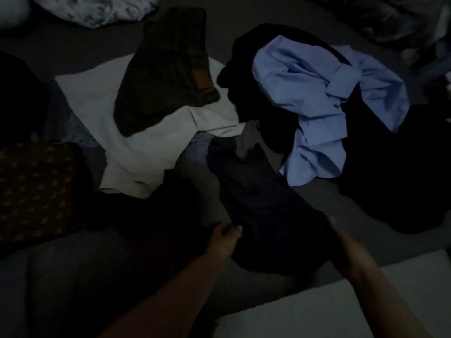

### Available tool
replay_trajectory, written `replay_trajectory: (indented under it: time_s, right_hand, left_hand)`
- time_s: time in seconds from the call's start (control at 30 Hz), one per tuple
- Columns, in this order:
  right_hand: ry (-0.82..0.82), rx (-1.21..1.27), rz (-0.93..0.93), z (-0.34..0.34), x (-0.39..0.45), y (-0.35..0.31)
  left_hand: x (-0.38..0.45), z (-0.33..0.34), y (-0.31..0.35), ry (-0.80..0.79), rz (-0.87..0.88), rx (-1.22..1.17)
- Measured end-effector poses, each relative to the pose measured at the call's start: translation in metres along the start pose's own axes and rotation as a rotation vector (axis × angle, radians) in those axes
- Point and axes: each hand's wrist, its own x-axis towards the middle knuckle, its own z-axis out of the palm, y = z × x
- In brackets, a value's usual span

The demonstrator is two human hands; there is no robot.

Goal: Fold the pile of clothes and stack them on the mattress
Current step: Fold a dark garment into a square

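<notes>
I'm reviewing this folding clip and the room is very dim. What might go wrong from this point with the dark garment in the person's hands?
1. The dark garment, held by the left hand and right hand, stretches back into the unsorted clothes; pulling it may drag the light blue shirt or the white garment along.
2. In this dim light, dark fabric hides edges and seams, so a fold may come out uneven.
3. The right hand looks blurred, so its grip is uncertain and could slip.

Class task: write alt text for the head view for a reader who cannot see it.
In dim light, the left hand and right hand hold a dark garment over the mattress. Behind lie a crumpled blue shirt and folded dark jeans on a white garment.
</notes>
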Motion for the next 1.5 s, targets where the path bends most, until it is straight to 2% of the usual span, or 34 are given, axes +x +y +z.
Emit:
replay_trajectory:
  time_s: [0.07,0.13,0.2,0.27,0.33,0.47,0.53,0.57,0.63,0.7,0.77,0.87,0.93,1.07,1.17,1.23,1.37,1.5]
  right_hand:
    - [-0.238,-0.108,-0.032,0.016,-0.021,-0.013]
    - [-0.263,-0.182,-0.199,0.046,-0.037,-0.011]
    - [-0.262,-0.396,-0.430,0.085,-0.049,0.008]
    - [-0.418,-0.598,-0.605,0.132,-0.064,0.034]
    - [-0.566,-0.731,-0.631,0.175,-0.077,0.063]
    - [-0.761,-0.928,-0.617,0.225,-0.097,0.087]
    - [-0.812,-0.876,-0.602,0.229,-0.098,0.088]
    - [-0.755,-0.842,-0.609,0.225,-0.096,0.086]
    - [-0.494,-0.773,-0.629,0.212,-0.083,0.081]
    - [-0.247,-0.726,-0.604,0.195,-0.062,0.081]
    - [-0.133,-0.748,-0.469,0.180,-0.042,0.085]
    - [-0.212,-0.721,-0.259,0.171,-0.019,0.099]
    - [-0.269,-0.730,-0.225,0.178,-0.015,0.099]
    - [-0.271,-0.724,-0.214,0.203,-0.015,0.103]
    - [-0.196,-0.878,-0.205,0.205,-0.024,0.109]
    - [-0.143,-0.745,-0.169,0.187,-0.026,0.103]
    - [0.148,-0.488,-0.182,0.121,-0.015,0.076]
    - [0.145,-0.509,-0.264,0.075,-0.017,0.045]
  left_hand:
    - [-0.005,0.001,0.009,-0.053,0.043,-0.014]
    - [-0.007,-0.004,0.021,-0.121,0.040,-0.072]
    - [-0.005,-0.022,0.036,-0.230,0.032,-0.115]
    - [-0.005,-0.045,0.049,-0.294,0.043,-0.183]
    - [-0.004,-0.072,0.053,-0.217,0.106,-0.043]
    - [-0.005,-0.128,0.034,0.175,0.247,0.459]
    - [-0.009,-0.160,0.019,0.364,0.293,0.467]
    - [-0.012,-0.175,0.010,0.449,0.301,0.441]
    - [-0.018,-0.204,-0.016,0.592,0.285,0.435]
    - [-0.022,-0.229,-0.052,0.614,0.220,0.499]
    - [-0.027,-0.244,-0.079,0.557,0.107,0.564]
    - [-0.031,-0.251,-0.090,0.509,0.090,0.561]
    - [-0.029,-0.250,-0.086,0.489,0.156,0.527]
    - [-0.016,-0.247,-0.070,0.447,0.221,0.419]
    - [-0.011,-0.247,-0.065,0.367,0.166,0.435]
    - [-0.012,-0.249,-0.068,0.329,0.141,0.477]
    - [-0.012,-0.246,-0.086,0.372,0.079,0.514]
    - [-0.012,-0.212,-0.087,0.287,0.042,0.221]
